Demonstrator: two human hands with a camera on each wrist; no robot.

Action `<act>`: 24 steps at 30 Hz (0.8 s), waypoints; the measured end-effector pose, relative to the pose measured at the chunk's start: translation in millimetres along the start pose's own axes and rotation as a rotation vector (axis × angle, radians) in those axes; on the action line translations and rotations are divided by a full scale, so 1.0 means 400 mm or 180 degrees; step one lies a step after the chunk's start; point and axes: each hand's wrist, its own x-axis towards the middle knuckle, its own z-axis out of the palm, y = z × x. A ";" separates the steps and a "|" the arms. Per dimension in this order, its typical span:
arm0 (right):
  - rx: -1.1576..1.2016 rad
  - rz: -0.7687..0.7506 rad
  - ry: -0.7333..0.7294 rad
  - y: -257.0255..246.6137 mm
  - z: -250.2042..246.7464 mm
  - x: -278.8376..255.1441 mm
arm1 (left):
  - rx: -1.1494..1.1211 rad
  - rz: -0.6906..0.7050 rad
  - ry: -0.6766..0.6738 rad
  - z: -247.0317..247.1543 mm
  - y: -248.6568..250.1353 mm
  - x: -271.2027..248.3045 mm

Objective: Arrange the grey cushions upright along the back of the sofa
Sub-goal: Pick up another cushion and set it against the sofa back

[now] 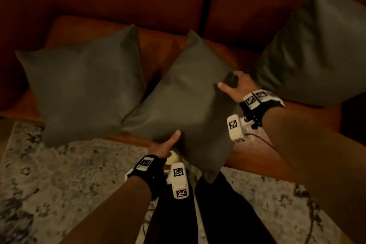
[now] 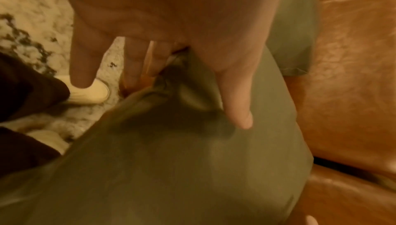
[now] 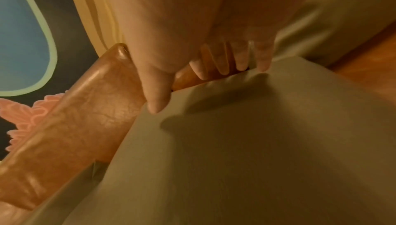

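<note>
Three plump square grey fabric cushions sit on the tan leather sofa (image 1: pixel 111 2), and the person is working on the middle grey cushion (image 1: pixel 184 93), which lies turned like a diamond on the seat with its near corner hanging over the front edge above the pale patterned rug (image 1: pixel 59 174). The left hand (image 1: pixel 165 145) takes the lower edge, thumb pressed on top and fingers tucked beneath, where the wrist view shows the cloth bunched in the grip. The right hand (image 1: pixel 236 83) clutches the far right corner, thumb on the face and fingers curled over the edge behind. Holding opposite sides like that looks meant to lift and swing the cushion square before standing it against the backrest. The left grey cushion (image 1: pixel 83 87) lies fairly flat on the seat, still needing propping, while the right grey cushion (image 1: pixel 316 49) already leans up against the back.
</note>
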 end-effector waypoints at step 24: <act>0.1200 0.0647 -0.0183 0.117 -0.086 0.091 | 0.1562 0.1092 0.0545 0.162 0.453 0.096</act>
